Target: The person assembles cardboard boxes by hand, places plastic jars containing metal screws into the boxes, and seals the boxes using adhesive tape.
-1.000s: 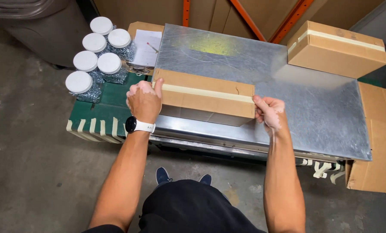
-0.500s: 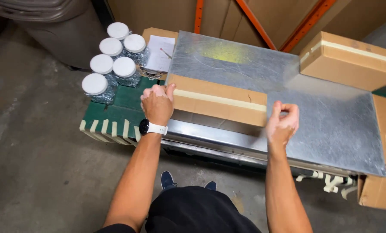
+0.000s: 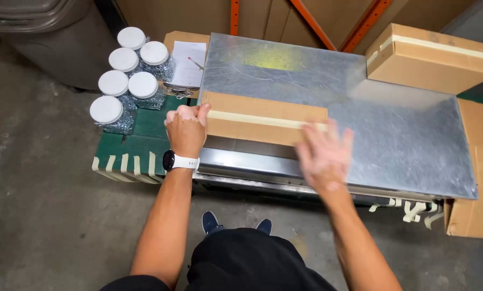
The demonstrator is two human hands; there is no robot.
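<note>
I see my left hand (image 3: 186,128) clamped on the left end of a flat taped cardboard box (image 3: 263,117), fingers curled over its far edge and a white-strapped watch (image 3: 177,160) on the wrist; the box lies lengthwise on the near-left part of the metal worktop (image 3: 403,140), its near long side close to the worktop's near edge, a pale tape strip running along its top; my right hand (image 3: 325,153) sits at the box's right end, fingers spread apart and flat, but it is blurred, so I cannot tell whether it touches the box or hangs just above it; a second taped cardboard box (image 3: 427,56) stands at the far right corner of the worktop, well apart from the first; left of the worktop, five clear jars with white lids (image 3: 125,73) cluster on a green surface (image 3: 144,134) with pale stripes along its near edge; just right of the jars, a sheet of white paper (image 3: 188,63) lies on another piece of cardboard; flattened cardboard (image 3: 476,178) leans at the right end of the worktop; a grey bin (image 3: 42,37) stands far left on the concrete floor (image 3: 42,215).
</note>
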